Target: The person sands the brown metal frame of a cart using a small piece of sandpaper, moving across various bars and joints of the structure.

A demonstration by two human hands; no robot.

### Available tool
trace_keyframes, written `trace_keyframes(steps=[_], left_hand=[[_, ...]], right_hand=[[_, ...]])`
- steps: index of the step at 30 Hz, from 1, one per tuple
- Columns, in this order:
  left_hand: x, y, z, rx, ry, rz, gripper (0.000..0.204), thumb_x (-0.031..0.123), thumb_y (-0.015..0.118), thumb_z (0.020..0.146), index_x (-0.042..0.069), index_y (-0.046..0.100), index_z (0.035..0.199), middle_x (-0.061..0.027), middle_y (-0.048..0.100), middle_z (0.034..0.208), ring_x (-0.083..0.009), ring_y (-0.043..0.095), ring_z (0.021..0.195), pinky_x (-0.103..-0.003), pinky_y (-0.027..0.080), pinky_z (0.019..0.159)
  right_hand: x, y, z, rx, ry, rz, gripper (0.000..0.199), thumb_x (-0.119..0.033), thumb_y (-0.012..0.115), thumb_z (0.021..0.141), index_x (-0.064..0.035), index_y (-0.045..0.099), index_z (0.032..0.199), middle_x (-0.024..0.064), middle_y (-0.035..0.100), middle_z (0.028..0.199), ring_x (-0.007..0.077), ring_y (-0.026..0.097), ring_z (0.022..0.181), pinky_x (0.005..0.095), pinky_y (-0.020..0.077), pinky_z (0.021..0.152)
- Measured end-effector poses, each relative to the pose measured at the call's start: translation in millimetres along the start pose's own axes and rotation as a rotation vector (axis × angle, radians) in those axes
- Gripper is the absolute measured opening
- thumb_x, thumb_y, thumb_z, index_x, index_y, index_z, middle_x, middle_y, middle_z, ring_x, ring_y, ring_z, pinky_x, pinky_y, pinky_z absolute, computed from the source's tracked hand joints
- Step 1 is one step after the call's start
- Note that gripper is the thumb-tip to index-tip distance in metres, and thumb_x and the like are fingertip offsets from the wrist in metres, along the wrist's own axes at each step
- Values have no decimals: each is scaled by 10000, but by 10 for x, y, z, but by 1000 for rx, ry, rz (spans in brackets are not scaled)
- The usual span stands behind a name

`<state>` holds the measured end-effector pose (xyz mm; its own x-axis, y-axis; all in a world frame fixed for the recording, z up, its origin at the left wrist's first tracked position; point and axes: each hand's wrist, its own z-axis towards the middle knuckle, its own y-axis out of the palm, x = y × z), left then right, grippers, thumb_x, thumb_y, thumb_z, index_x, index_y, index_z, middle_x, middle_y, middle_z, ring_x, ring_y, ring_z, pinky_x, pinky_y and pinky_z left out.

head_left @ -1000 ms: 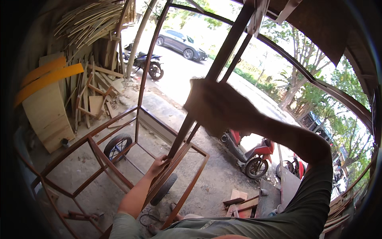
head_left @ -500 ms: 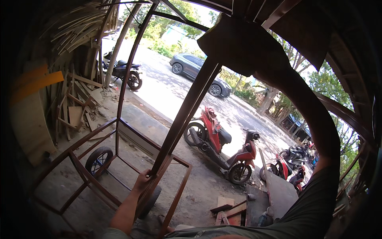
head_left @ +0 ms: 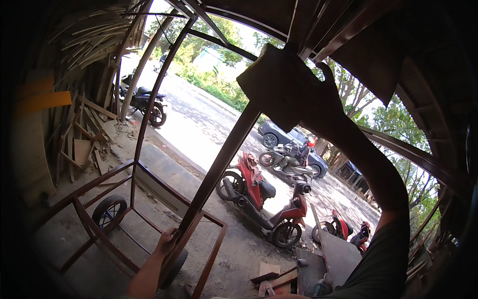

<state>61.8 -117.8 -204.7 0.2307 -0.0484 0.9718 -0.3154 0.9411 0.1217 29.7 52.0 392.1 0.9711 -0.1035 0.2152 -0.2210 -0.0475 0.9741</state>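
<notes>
A dark brown post (head_left: 221, 162) slants up through the middle of a wheeled frame. Low on it, my left hand (head_left: 167, 242) is closed around its edge. My right arm reaches high, and my right hand (head_left: 324, 102) is a dark silhouette at the post's upper part. Against the post this hand presses a dark, flat, angular piece (head_left: 271, 82); backlight hides its material and most of the fingers. Thin brown bars (head_left: 164, 184) form the frame's lower part, with a black wheel (head_left: 109, 211) beneath.
Two red scooters (head_left: 261, 192) (head_left: 336, 226) stand beyond the frame. Scrap wood (head_left: 82, 142) leans at the left, near a parked dark motorbike (head_left: 149, 102). Boards (head_left: 341, 244) lie at the lower right. Roof bars (head_left: 343, 35) hang overhead. On the road are a rider's motorbike (head_left: 289, 158) and a grey car (head_left: 276, 133).
My right hand and the dark piece have shifted slightly down the post. My left hand stays on it. The view has turned a little; the car has moved right and a rider has appeared.
</notes>
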Motion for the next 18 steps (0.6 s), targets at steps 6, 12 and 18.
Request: trace_keyframes(steps=[6, 12, 18], left_hand=[[62, -20, -23, -2, -27, 14, 521, 521, 579, 968, 19, 677, 1064, -45, 669, 839, -98, 586, 773, -283, 475, 684], [47, -64, -8, 19, -49, 20, 546, 529, 603, 948, 8, 677, 1089, -89, 705, 918, -132, 629, 847, -303, 493, 737], [-13, -58, 20, 18, 4, 45, 568, 545, 642, 918, 3, 690, 1086, -94, 715, 918, -151, 652, 846, -317, 502, 742]], right_hand=[[-1278, -151, -93, 19, -336, -1383, 485, -375, 421, 1062, -47, 447, 1418, 96, 529, 1384, 179, 493, 1271, 345, 361, 1118], [-400, -254, 100, -207, -725, -2846, 404, -301, 452, 1042, -46, 480, 1354, 136, 567, 1303, 255, 504, 1266, 415, 378, 1088], [-8, -220, 251, -79, -955, -2855, 175, -156, 486, 992, -40, 565, 1096, 128, 634, 950, 179, 651, 812, 306, 484, 670]])
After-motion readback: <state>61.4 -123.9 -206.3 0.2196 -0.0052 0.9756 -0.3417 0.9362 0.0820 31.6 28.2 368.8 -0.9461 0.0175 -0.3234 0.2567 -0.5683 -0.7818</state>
